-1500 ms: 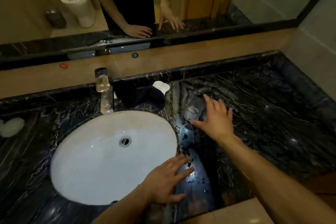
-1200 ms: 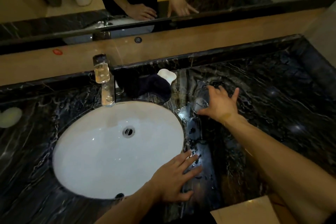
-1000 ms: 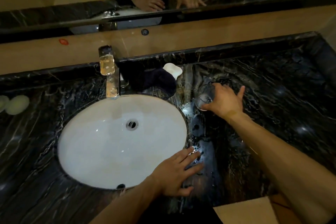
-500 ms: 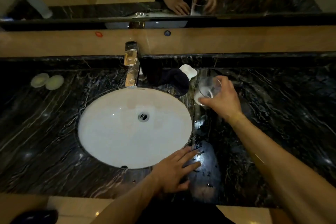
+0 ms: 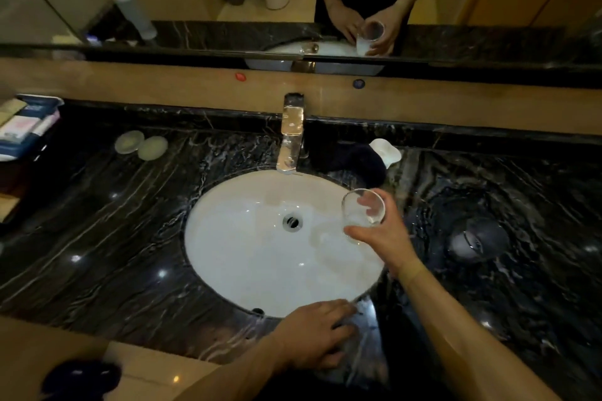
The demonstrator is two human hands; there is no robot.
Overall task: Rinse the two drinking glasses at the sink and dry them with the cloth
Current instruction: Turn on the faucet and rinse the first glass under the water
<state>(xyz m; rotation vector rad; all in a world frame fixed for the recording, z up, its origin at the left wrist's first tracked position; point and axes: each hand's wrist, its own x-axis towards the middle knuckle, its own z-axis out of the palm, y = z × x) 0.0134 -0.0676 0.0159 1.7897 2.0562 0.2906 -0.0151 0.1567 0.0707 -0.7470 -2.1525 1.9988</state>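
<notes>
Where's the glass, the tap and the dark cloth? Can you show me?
drinking glass (image 5: 364, 210), head view, on its clear side wall below the rim.
tap (image 5: 291, 133), head view, on the shiny spout.
dark cloth (image 5: 353, 162), head view, on its middle fold.

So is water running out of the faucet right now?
No, the faucet shows no stream below its spout, while the right hand holds the glass off to the side over the basin.
</notes>
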